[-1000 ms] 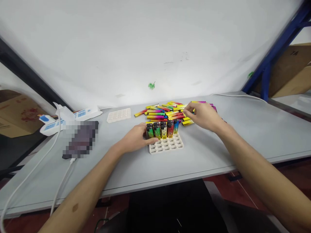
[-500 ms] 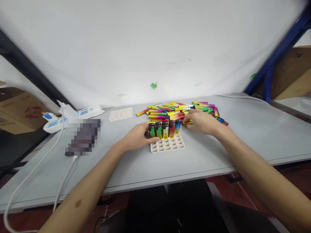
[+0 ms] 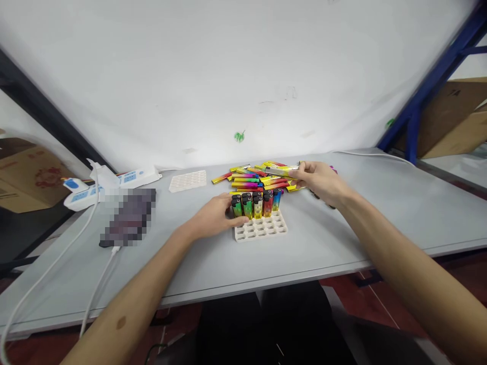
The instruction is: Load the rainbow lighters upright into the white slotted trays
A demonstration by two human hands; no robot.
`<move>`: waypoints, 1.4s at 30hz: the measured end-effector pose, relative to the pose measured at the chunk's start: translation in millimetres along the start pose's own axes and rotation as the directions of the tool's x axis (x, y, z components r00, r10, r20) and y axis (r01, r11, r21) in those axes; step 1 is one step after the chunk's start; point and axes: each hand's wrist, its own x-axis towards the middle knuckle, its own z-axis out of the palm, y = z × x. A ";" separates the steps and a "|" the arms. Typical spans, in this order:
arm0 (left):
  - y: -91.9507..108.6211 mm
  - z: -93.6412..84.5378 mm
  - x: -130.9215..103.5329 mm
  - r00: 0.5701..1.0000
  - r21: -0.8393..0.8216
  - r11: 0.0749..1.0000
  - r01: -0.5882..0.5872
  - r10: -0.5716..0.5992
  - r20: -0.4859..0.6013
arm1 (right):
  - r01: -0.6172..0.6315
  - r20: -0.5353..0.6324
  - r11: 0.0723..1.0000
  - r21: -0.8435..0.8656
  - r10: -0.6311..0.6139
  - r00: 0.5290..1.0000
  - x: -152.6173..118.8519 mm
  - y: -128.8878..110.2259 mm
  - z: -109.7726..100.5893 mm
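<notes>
Holding white tray (image 3: 262,230) at left with left hand (image 3: 215,216) | pinching lighter (image 3: 280,172) in right hand (image 3: 318,179) over far pile (image 3: 245,184)

Bare grey tabletop (image 3: 323,243) leaves free passage along the cream tray's (image 3: 262,236) front. Upright lighters (image 3: 257,207) block a low path from there to the lighter pile (image 3: 244,184); the left hand (image 3: 213,218) bars the tray's left side, the right hand (image 3: 318,180) the pile's right.

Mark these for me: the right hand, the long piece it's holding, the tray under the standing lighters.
Right hand (image 3: 318,181): head view, back of the hand.
Long piece (image 3: 279,172): head view, silvery stretch outside the fingers (image 3: 298,175).
Tray (image 3: 262,235): head view, near rim.
</notes>
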 end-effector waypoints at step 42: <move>1.8 -0.3 -0.2 1.000 -0.002 1.000 -0.005 0.005 0.004 | -0.272 0.188 0.904 0.329 0.219 0.957 -1.4 2.7 27.1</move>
